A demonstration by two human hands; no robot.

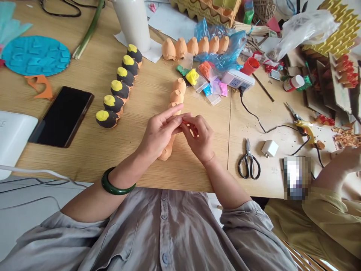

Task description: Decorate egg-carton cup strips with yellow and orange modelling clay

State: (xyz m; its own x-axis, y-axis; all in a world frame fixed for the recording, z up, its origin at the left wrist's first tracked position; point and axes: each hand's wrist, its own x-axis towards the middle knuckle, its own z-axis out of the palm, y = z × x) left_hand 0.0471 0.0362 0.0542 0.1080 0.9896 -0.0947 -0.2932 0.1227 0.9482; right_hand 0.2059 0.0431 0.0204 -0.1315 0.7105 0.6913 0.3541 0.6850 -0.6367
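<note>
Left hand (158, 132) and right hand (199, 136) meet at the fingertips above an orange strip (176, 96) of carton cups, the left with its index finger stretched forward and thumb drawn in, the right curled into a narrow pinch; whether anything sits between the tips cannot be told. The strip lies on the table (135, 150) directly under them, matte and unpainted, its cups rounded and blunt-tipped. Three cups show beyond the fingers and one below the left palm; the rest are hidden. To the left of the left hand runs a finished-looking row (120, 88) of six cups, coated black with ragged yellow caps and orange lower edges. Well beyond both hands stands a second bare row (193, 46), six cups, pale orange and pointed. Ahead of the right hand are at least five bagged lumps (192, 76) in bright colors and one power strip (237, 79). To its right lie one pair of scissors (248, 162) and one white charger (270, 148). One phone (62, 116) rests far left.
</note>
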